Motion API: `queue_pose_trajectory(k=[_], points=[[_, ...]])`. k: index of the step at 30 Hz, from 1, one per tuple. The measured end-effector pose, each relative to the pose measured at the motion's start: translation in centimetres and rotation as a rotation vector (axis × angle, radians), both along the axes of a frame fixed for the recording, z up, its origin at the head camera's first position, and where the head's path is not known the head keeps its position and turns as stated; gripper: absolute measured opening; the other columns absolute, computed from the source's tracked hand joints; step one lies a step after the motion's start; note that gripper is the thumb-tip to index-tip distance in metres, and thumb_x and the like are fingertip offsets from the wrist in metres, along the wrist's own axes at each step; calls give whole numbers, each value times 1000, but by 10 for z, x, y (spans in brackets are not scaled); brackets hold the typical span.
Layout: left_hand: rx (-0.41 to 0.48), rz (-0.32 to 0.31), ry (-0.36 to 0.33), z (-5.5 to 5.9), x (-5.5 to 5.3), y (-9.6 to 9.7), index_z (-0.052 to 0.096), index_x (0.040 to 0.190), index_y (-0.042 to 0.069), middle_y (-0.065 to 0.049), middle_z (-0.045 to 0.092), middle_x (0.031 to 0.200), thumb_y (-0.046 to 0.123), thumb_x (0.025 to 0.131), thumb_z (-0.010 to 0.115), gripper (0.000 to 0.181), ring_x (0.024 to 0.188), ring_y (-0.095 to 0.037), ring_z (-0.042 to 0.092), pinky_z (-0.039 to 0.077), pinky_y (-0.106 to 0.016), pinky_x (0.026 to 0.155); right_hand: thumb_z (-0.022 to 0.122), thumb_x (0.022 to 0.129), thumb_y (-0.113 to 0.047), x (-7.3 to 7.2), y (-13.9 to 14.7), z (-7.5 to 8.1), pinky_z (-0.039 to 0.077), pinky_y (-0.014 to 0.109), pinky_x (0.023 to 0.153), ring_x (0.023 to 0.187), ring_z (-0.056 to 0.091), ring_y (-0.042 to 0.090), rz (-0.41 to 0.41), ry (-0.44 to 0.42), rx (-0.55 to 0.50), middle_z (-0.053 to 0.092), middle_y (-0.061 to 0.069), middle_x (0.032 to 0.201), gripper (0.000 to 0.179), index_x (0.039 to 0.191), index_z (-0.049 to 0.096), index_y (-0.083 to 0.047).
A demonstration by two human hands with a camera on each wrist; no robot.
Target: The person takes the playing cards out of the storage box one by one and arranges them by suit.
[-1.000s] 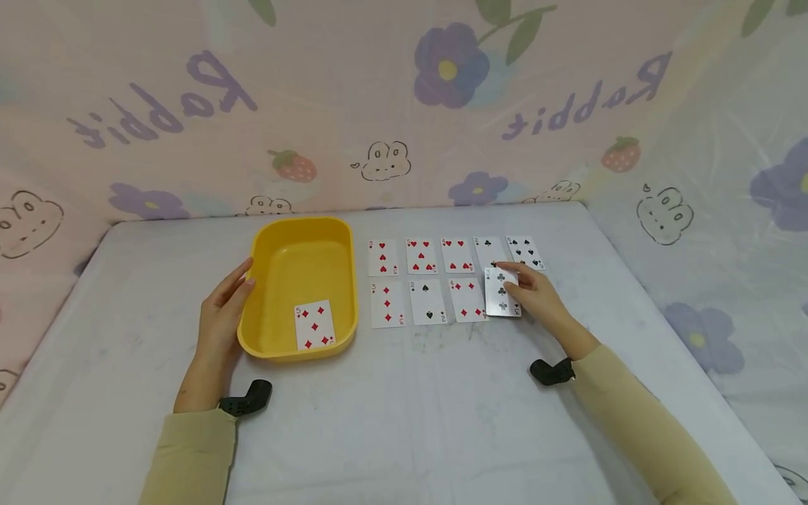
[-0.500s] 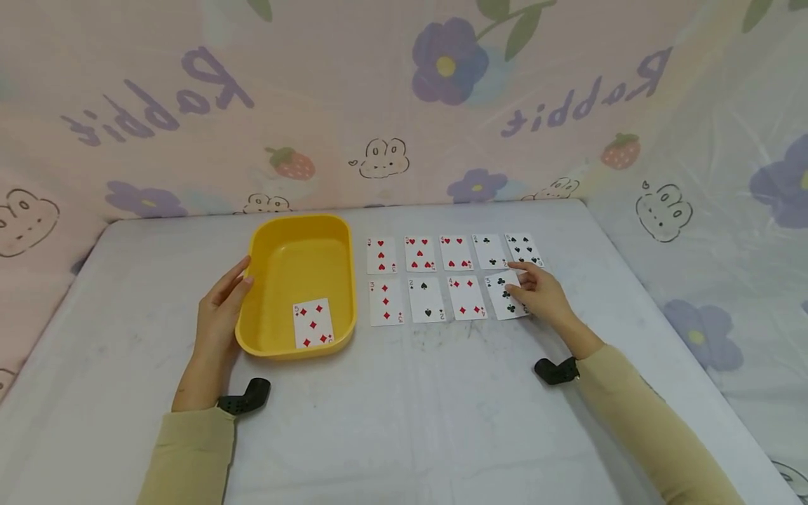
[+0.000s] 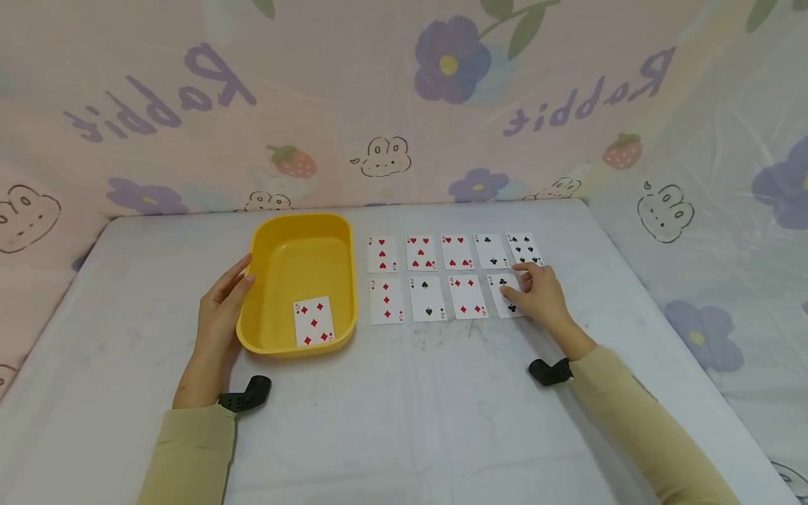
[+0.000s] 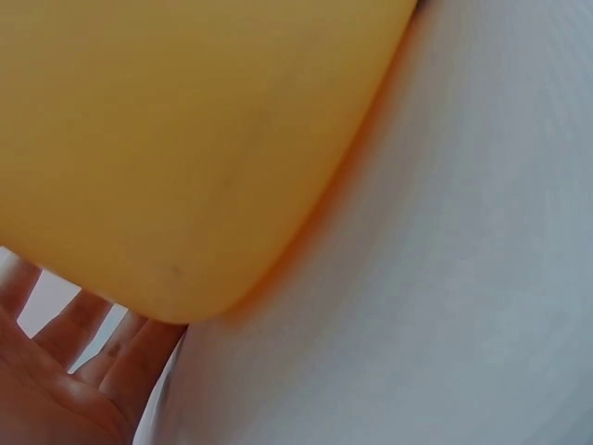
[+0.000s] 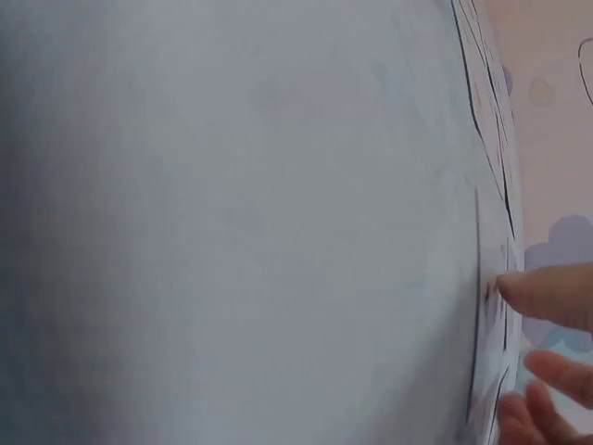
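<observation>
My left hand point(image 3: 221, 308) rests against the left wall of a yellow plastic tub point(image 3: 303, 263), its thumb and forefinger at the rim. In the left wrist view, fairly straight fingers point(image 4: 139, 366) pass partly out of sight behind the tub. Inside it lies a five of diamonds point(image 3: 313, 321). My right hand point(image 3: 543, 298) is over the three of clubs point(image 3: 500, 303), the last card of the near row, and partly covers it. The thumb touches that card's face, and the forefinger reaches toward the spades card point(image 3: 525, 245) behind it.
Playing cards lie face up in two rows right of the tub. The near row includes a three of diamonds point(image 3: 386, 301), two of spades point(image 3: 427, 299) and four of diamonds point(image 3: 468, 297). Hearts cards and a two of clubs point(image 3: 492, 251) form the far row. Printed cloth rises behind.
The three of clubs, tilted and lifted a second ago, now lies flat at the near row's right end. My right hand shifted slightly right with it. My left hand stayed at the tub.
</observation>
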State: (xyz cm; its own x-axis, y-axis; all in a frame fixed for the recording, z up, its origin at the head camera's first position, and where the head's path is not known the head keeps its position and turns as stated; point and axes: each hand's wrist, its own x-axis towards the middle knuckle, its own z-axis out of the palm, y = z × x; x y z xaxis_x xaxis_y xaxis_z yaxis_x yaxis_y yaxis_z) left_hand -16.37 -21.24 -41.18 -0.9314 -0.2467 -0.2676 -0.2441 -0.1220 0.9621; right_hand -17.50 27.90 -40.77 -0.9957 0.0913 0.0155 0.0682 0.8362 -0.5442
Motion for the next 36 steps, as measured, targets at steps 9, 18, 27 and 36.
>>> queue_pose_trajectory(k=[9,18,27,36], points=[[-11,-4,-14,0,2,0,52,136,41,2,32,152,43,91,61,45,128,-11,34,44,-12,96,67,85,-8,-1,-19,3,44,40,81,89,51,33,14,94,-68,51,23,103,41,123,56,6],[-40,-4,-10,2,0,0,52,135,42,1,35,147,44,91,61,44,122,-10,37,47,-9,89,63,91,-16,-5,-53,14,45,20,70,95,55,25,-22,-23,-354,59,18,112,38,126,58,-2],[2,6,-5,0,0,1,54,135,39,5,41,139,38,93,61,42,117,-9,41,47,-5,79,65,91,-18,-9,-88,16,46,23,74,99,56,25,13,-20,-469,61,17,114,38,126,59,-5],[-6,0,-18,3,0,1,53,134,42,2,34,149,43,90,62,45,127,-11,35,44,-14,98,65,90,-16,-16,-130,23,45,25,77,97,57,24,84,4,-517,63,13,107,33,121,63,-6]])
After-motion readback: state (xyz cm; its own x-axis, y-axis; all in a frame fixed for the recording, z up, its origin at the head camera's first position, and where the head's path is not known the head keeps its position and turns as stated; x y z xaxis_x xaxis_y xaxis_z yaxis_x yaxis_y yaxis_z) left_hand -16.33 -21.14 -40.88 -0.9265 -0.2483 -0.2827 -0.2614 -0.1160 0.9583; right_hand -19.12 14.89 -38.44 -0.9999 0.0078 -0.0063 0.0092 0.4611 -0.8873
